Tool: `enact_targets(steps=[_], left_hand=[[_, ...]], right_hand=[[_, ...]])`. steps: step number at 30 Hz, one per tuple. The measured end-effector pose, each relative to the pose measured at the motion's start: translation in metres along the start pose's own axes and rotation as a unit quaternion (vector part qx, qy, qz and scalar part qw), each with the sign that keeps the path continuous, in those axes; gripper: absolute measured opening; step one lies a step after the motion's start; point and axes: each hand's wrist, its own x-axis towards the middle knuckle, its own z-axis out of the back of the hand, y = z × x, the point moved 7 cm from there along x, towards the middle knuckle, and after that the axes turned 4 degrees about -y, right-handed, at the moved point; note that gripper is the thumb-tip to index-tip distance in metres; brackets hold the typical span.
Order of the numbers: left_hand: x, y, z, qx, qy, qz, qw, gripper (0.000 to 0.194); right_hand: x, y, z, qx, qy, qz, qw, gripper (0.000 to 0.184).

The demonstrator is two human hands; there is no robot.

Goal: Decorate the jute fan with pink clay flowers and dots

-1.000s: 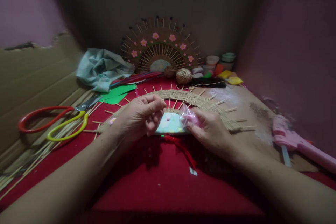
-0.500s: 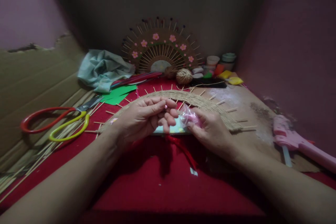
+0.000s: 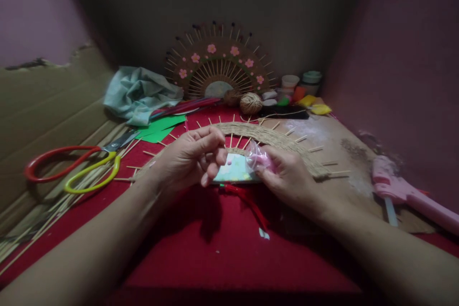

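My right hand (image 3: 290, 174) grips a clear plastic bag (image 3: 255, 154) with soft pink material, like modelling clay, inside. Beside it, my left hand (image 3: 191, 158) is closed, thumb against the index finger and the other fingers curled; whatever is between the tips is too small to make out. Under both hands lies a half-round fan frame with a woven twine band (image 3: 279, 141) and thin sticks poking out past its rim. At its centre is a pale blue patterned base (image 3: 236, 172), on which a small pink dot (image 3: 229, 162) shows. My left wrist covers part of the band.
Scissors (image 3: 81, 165) and thin sticks lie left, near green sheets (image 3: 156, 130) and a crumpled cloth (image 3: 141, 93). A flower-decorated fan (image 3: 215, 64) stands behind a twine ball (image 3: 250, 103). A pink glue gun (image 3: 405, 189) rests right on cardboard. Red ribbon (image 3: 247, 198) lies in front.
My left hand has drawn back a little to the left, away from the plastic bag. The small pink piece formerly at its fingertips no longer shows there. My right hand keeps its hold.
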Motion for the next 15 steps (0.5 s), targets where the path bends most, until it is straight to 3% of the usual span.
enact_targets(steps=[6, 11, 13, 15], left_hand=[[0.006, 0.001, 0.006, 0.032, -0.015, -0.032, 0.999, 0.012], [0.005, 0.0, 0.003, 0.204, -0.019, -0.066, 0.976, 0.013], [0.003, -0.007, 0.002, 0.328, -0.042, -0.12, 0.936, 0.01], [0.0, -0.016, -0.005, 0.476, -0.056, -0.219, 0.85, 0.01]], right_hand=[[0.0, 0.0, 0.002, 0.003, -0.018, 0.006, 1.0, 0.022], [0.0, 0.0, 0.007, 0.003, -0.039, 0.006, 0.999, 0.023], [0.0, 0.001, 0.008, 0.002, -0.042, 0.007, 0.999, 0.023], [0.0, 0.001, 0.009, 0.003, -0.047, 0.009, 0.999, 0.022]])
